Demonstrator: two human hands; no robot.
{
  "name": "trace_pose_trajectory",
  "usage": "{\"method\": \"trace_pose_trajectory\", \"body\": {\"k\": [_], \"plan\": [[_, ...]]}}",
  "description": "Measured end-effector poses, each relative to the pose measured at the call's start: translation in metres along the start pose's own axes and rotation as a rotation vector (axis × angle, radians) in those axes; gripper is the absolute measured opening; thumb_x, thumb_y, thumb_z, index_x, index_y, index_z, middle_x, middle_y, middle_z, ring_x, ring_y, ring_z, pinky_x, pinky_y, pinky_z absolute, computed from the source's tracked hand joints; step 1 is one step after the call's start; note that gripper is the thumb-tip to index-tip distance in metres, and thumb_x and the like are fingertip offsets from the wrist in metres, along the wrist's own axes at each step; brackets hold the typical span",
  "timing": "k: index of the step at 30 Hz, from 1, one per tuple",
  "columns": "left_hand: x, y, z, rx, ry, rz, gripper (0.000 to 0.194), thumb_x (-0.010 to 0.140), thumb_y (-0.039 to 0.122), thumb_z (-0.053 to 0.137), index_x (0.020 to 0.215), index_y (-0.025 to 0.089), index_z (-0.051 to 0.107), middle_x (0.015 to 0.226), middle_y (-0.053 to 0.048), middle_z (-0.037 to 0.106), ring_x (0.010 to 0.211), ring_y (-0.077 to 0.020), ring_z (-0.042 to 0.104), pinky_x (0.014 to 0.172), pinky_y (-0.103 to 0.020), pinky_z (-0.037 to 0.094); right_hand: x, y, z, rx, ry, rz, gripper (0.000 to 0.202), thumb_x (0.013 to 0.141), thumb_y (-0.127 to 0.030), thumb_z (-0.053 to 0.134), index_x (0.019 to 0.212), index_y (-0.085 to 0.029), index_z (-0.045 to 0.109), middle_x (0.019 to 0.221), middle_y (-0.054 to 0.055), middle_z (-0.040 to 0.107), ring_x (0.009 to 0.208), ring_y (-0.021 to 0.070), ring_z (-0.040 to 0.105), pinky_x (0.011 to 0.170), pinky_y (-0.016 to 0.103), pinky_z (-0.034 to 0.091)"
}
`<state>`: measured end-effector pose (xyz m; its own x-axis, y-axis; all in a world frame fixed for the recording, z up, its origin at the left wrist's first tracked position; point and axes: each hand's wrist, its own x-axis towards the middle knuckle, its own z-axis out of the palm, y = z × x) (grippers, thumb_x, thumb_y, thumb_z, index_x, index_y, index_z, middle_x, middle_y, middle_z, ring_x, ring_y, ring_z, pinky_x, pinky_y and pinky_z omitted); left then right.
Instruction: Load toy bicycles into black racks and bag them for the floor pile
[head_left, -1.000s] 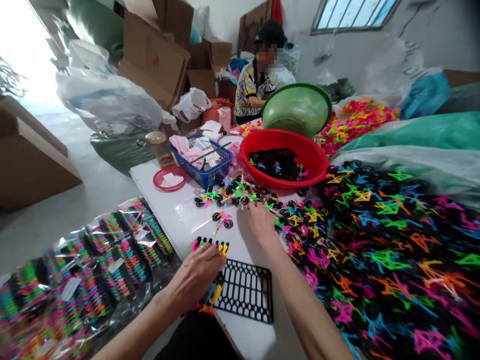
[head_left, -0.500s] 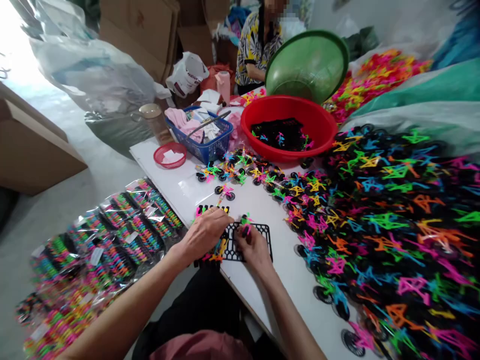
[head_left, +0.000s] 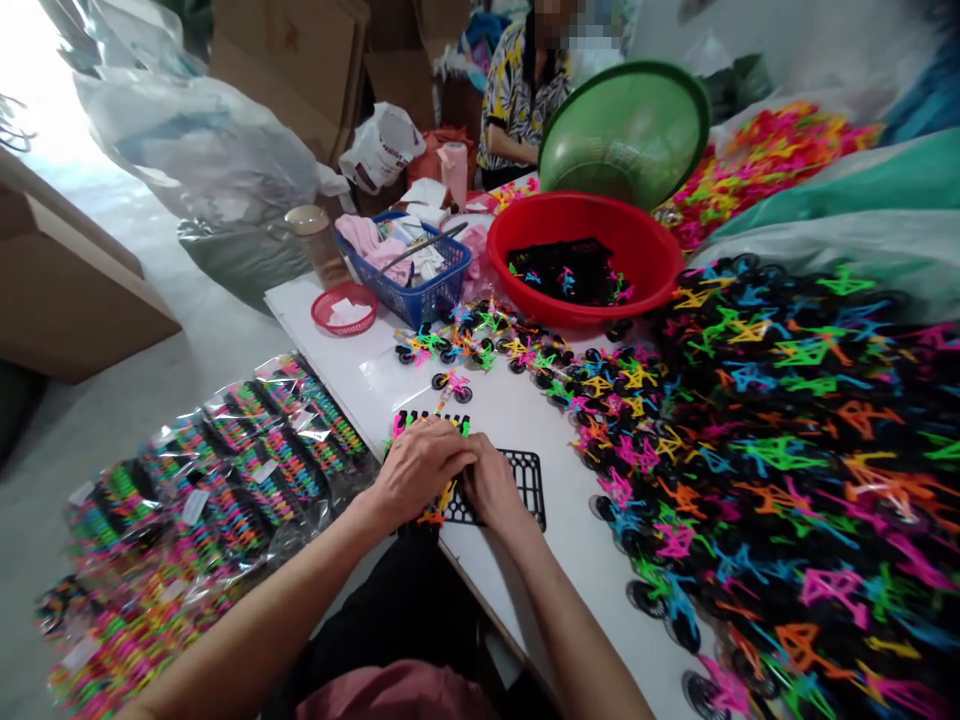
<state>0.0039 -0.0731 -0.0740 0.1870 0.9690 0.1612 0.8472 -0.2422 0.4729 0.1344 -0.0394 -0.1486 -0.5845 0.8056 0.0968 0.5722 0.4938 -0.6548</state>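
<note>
A black plastic grid rack (head_left: 531,485) lies at the table's near edge, its left part covered by a row of small coloured toy bicycles (head_left: 433,515). My left hand (head_left: 420,468) is closed over that row, fingers bent down, their tips hidden. Against its fingertips, my right hand (head_left: 491,488) is closed above the middle of the grid. The toy bicycle it carried a moment before is now hidden behind the fingers. One loose toy bicycle (head_left: 452,385) with pink and yellow parts lies just beyond my left hand.
Toy bicycles (head_left: 780,450) are heaped along the right side. A red basin (head_left: 585,310) holds black racks; a green colander (head_left: 626,130) leans behind it. A blue basket (head_left: 427,300) and small red basket (head_left: 343,328) stand at the back left. Bagged packs (head_left: 225,480) lie left. A person (head_left: 517,100) sits opposite.
My right hand has moved slightly left with the toy bicycle and now meets my left hand over the rack. The toy bicycle has gone out of sight between the hands.
</note>
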Motion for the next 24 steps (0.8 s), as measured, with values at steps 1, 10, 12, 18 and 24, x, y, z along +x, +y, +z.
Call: {"method": "trace_pose_trajectory", "body": {"k": [1, 10, 12, 18, 24], "plan": [[-0.001, 0.000, 0.001, 0.011, 0.003, -0.003, 0.012, 0.086, 0.022, 0.056, 0.083, 0.016, 0.066, 0.082, -0.004, 0.064, 0.084, -0.0181, 0.057, 0.082, -0.032, 0.043, -0.001, 0.000, -0.002, -0.022, -0.018, 0.026, 0.021, 0.086, -0.012, 0.035, 0.092, -0.014, 0.055, 0.087, 0.009, 0.056, 0.072, 0.0167, 0.053, 0.065, 0.027, 0.042], [-0.021, 0.002, 0.003, 0.078, 0.051, 0.152, 0.021, 0.091, 0.022, 0.047, 0.079, 0.016, 0.063, 0.075, -0.003, 0.059, 0.078, -0.0154, 0.053, 0.076, -0.028, 0.043, 0.063, 0.018, -0.038, 0.130, -0.171, -0.217, 0.025, 0.090, -0.021, 0.043, 0.104, -0.024, 0.064, 0.101, 0.001, 0.065, 0.092, 0.0133, 0.058, 0.081, 0.023, 0.041], [-0.024, 0.001, 0.003, 0.082, 0.074, 0.160, 0.020, 0.091, 0.022, 0.047, 0.079, 0.016, 0.062, 0.075, -0.002, 0.059, 0.078, -0.0153, 0.053, 0.077, -0.029, 0.043, 0.086, 0.011, -0.035, -0.015, -0.227, -0.236, 0.022, 0.091, -0.028, 0.046, 0.103, -0.025, 0.063, 0.105, 0.001, 0.063, 0.096, 0.0140, 0.058, 0.081, 0.023, 0.041], [-0.011, -0.012, 0.004, 0.106, 0.006, 0.255, 0.025, 0.093, 0.018, 0.043, 0.073, 0.016, 0.058, 0.074, -0.001, 0.059, 0.075, -0.0137, 0.053, 0.077, -0.028, 0.041, 0.060, 0.032, -0.036, -0.332, -0.100, 0.080, 0.021, 0.087, -0.025, 0.047, 0.103, -0.021, 0.060, 0.101, 0.007, 0.062, 0.086, 0.0189, 0.060, 0.071, 0.028, 0.042], [0.033, -0.034, 0.000, 0.165, 0.056, 0.132, 0.016, 0.089, 0.020, 0.050, 0.079, 0.015, 0.061, 0.078, -0.004, 0.061, 0.081, -0.0172, 0.055, 0.078, -0.030, 0.043, 0.002, 0.028, -0.047, 0.280, 0.208, 0.356, 0.030, 0.080, -0.034, 0.053, 0.102, -0.016, 0.057, 0.075, 0.002, 0.063, 0.066, 0.0149, 0.058, 0.062, 0.024, 0.044]]}}
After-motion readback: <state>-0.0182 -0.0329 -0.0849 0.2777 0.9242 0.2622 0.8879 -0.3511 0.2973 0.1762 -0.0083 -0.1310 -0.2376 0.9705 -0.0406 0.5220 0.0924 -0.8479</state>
